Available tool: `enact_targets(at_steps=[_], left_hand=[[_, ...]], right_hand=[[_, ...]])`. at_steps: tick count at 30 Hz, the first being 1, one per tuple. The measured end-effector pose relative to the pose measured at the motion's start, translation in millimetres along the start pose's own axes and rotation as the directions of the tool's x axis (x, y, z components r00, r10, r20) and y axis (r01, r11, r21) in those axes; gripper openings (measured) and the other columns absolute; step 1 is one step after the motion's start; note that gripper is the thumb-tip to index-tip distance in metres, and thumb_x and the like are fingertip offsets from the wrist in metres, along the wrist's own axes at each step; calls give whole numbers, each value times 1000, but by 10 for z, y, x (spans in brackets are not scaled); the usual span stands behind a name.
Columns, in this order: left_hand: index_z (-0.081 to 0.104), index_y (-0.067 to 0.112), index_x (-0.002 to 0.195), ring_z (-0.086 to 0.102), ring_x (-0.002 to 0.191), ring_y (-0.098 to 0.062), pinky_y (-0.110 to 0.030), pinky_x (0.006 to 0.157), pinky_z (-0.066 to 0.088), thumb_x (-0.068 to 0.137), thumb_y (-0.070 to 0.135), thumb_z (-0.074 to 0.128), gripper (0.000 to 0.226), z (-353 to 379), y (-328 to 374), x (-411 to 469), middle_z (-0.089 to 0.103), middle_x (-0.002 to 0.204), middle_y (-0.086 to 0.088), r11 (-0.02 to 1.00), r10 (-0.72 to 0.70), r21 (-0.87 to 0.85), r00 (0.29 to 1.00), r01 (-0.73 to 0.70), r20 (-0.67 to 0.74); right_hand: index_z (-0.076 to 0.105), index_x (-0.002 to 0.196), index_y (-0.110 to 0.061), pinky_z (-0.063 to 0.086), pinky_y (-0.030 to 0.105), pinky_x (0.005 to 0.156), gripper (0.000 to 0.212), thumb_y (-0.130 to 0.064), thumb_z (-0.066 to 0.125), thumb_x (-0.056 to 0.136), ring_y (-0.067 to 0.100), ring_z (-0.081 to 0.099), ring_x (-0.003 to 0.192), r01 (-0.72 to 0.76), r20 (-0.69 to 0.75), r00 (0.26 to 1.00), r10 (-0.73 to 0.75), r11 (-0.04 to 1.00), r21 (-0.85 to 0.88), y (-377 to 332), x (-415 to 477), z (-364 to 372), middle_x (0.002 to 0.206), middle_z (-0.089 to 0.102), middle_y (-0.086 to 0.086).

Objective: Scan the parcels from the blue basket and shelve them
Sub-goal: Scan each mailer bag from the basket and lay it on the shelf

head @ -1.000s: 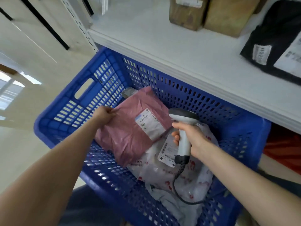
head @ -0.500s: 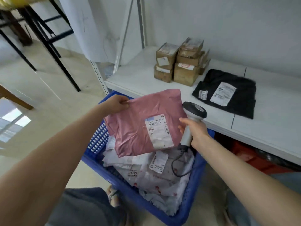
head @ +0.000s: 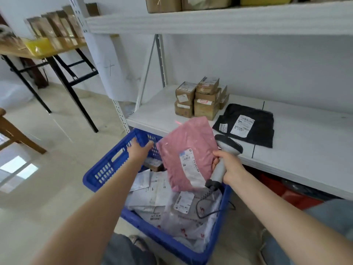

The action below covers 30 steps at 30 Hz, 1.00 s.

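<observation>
The pink parcel (head: 187,150) is now raised above the basket (head: 107,165) at centre frame, your right hand (head: 231,167) gripping the scanner (head: 228,145) at its right edge and your left hand (head: 139,150) at its left corner (grip not discernible); the red light (head: 178,122) falls on the shelf (head: 305,150), so you probably need to re-aim.

The pink parcel (head: 183,142) bears a white label (head: 191,165) (black print). The basket (head: 107,169) is blue, with a grid of slots. Its bags (head: 183,224) are white with red marks. Scanner (head: 227,146) grey, boxes (head: 202,100) brown, shelf (head: 305,140) white, black parcel (head: 254,115) white-labelled.
</observation>
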<state>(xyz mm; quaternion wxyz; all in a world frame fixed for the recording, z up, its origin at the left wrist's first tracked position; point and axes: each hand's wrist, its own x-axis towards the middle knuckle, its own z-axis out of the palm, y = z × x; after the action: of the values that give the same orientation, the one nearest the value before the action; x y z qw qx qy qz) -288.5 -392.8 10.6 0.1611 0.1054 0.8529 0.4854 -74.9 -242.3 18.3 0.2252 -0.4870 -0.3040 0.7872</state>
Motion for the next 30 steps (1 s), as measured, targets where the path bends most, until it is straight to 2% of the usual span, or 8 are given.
enact_targets(at_steps=[3, 5, 12, 14, 17, 21, 25, 30], left_hand=[[23, 13, 150, 35, 135, -30, -42, 97, 36, 95, 39, 54, 68, 120, -320, -263, 31, 152, -6, 973, -202, -65, 949, 224, 241], [21, 21, 151, 31, 138, -31, -50, 102, 35, 93, 51, 52, 73, 206, -490, -305, 25, 155, -5, 948, -284, -39, 892, 317, 351], [16, 36, 152, 22, 143, -31, -60, 106, 28, 83, 66, 53, 84, 486, -481, -410, 17, 159, 0, 898, -281, -137, 786, 418, 551], [26, 33, 149, 30, 139, -31, -59, 103, 33, 76, 71, 56, 88, 535, -493, -400, 27, 155, -1, 881, -276, -148, 743, 449, 610], [52, 17, 132, 53, 121, -29, -53, 94, 50, 62, 68, 69, 88, 591, -520, -385, 54, 136, -7, 821, -252, -223, 684, 526, 685], [55, 11, 124, 60, 108, -30, -45, 78, 55, 83, 43, 67, 54, 581, -499, -328, 59, 124, -11, 782, -250, -321, 740, 534, 624], [53, 5, 126, 59, 103, -27, -42, 80, 54, 83, 24, 72, 50, 448, -475, -205, 59, 118, -11, 833, -282, -286, 808, 474, 517], [58, -1, 118, 58, 77, -20, -32, 57, 55, 90, 12, 64, 31, 390, -465, -157, 61, 89, -6, 840, -290, -345, 884, 419, 367]], right_hand=[[56, 71, -8, 41, 14, 37, 17, -5, 62, 87, 4, 46, 31, -71, 83, 995, 62, 992, 100, -78, -107, -11, 42, 52, -2], [56, 69, -8, 42, 13, 38, 20, -6, 60, 88, 4, 45, 30, -114, 130, 987, 99, 987, 116, -149, -194, -28, 41, 52, -2], [57, 70, -10, 46, 16, 43, 16, -9, 59, 87, 5, 46, 33, -213, 253, 950, 185, 973, 90, -378, -392, -237, 44, 48, -2], [57, 71, -11, 46, 16, 45, 13, -10, 60, 84, 5, 46, 33, -217, 264, 946, 190, 973, 79, -417, -393, -293, 42, 47, -3], [57, 71, -12, 46, 16, 44, 11, -11, 61, 81, 5, 46, 33, -221, 249, 948, 197, 973, 72, -438, -341, -365, 42, 47, -3], [57, 69, -12, 43, 16, 42, 17, -11, 60, 86, 7, 45, 34, -181, 137, 975, 173, 982, 46, -372, -186, -360, 40, 48, -2], [60, 71, -10, 42, 15, 40, 16, -7, 60, 87, 6, 48, 33, -86, 26, 996, 85, 995, 56, -252, 20, -316, 44, 55, -1], [66, 83, -9, 46, 20, 45, 1, -10, 66, 83, 7, 57, 46, -21, -43, 999, 24, 997, 70, -96, 213, -305, 65, 62, 0]])
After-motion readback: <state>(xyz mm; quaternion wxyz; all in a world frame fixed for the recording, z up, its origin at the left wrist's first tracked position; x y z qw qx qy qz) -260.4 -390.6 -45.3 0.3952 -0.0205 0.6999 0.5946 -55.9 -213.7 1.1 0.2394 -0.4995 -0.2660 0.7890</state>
